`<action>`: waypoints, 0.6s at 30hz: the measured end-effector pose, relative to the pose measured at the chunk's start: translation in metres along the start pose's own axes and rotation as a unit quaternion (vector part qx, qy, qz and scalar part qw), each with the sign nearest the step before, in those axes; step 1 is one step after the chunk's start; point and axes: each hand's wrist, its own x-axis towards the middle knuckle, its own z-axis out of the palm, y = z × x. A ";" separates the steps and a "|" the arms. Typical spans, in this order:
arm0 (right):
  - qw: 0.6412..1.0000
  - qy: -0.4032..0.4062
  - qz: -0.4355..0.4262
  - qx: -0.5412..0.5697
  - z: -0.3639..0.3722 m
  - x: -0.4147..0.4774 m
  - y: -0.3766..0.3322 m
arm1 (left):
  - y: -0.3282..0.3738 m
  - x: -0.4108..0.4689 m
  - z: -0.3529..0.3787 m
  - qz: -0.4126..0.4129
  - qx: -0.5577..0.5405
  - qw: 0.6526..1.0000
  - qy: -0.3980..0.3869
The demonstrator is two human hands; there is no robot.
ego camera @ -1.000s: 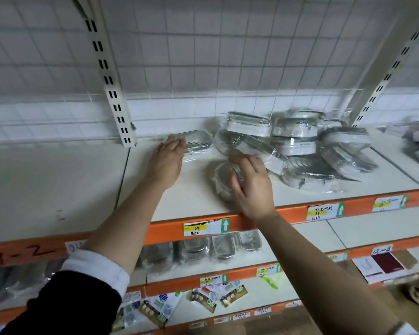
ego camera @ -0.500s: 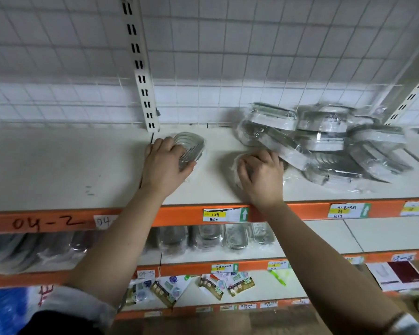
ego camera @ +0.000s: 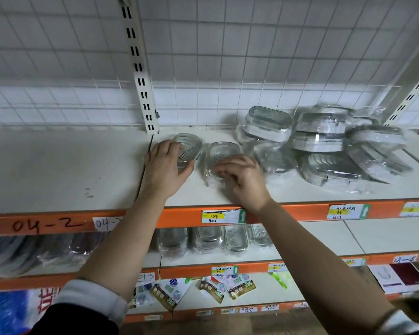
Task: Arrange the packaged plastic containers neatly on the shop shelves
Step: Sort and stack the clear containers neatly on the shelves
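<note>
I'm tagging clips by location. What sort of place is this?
Probably a retail shop: orange-edged shelves bearing price labels, a wire-grid back panel, and a pile of wrapped plastic containers. The left hand grips the left container, the right hand the right container.

I counted two hands at the top shelf, a left hand [ego camera: 166, 168] and a right hand [ego camera: 242, 176]. Two wrapped plastic containers sat singly, the left container [ego camera: 191, 143] and the right container [ego camera: 224, 151]. The heap of wrapped containers [ego camera: 324, 146] held at least seven; overlap kept me from an exact figure. On the shelf below I made out four clear containers in a row [ego camera: 235, 238]. The top orange rail [ego camera: 179, 217] carried three price labels [ego camera: 224, 216], and two slotted uprights [ego camera: 140, 68] showed.
</note>
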 end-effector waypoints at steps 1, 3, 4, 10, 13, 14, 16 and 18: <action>1.000 0.005 -0.003 -0.008 0.000 0.000 -0.002 | 0.000 0.000 0.000 0.001 0.000 1.000 0.000; 0.999 -0.004 -0.013 -0.048 0.002 -0.001 -0.004 | -0.003 0.001 0.000 0.005 -0.005 1.000 -0.003; 0.997 -0.014 -0.013 -0.077 0.002 -0.002 -0.005 | -0.004 0.001 0.000 0.008 -0.010 1.000 -0.004; 0.982 -0.055 0.099 -0.154 0.004 0.000 -0.004 | -0.005 0.002 -0.002 -0.001 -0.034 0.999 -0.021; 0.970 -0.074 0.140 -0.187 0.007 0.002 -0.002 | -0.003 -0.001 -0.006 -0.012 -0.045 0.998 -0.033; 0.969 -0.070 0.157 -0.179 0.007 0.003 -0.002 | -0.002 -0.002 -0.007 -0.013 -0.045 0.998 -0.037; 0.970 -0.058 0.177 -0.153 0.005 0.003 -0.005 | -0.001 -0.007 -0.011 -0.014 -0.042 0.998 -0.044; 0.975 -0.040 0.175 -0.130 0.001 0.001 -0.009 | 0.001 -0.014 -0.014 -0.020 -0.038 0.998 -0.044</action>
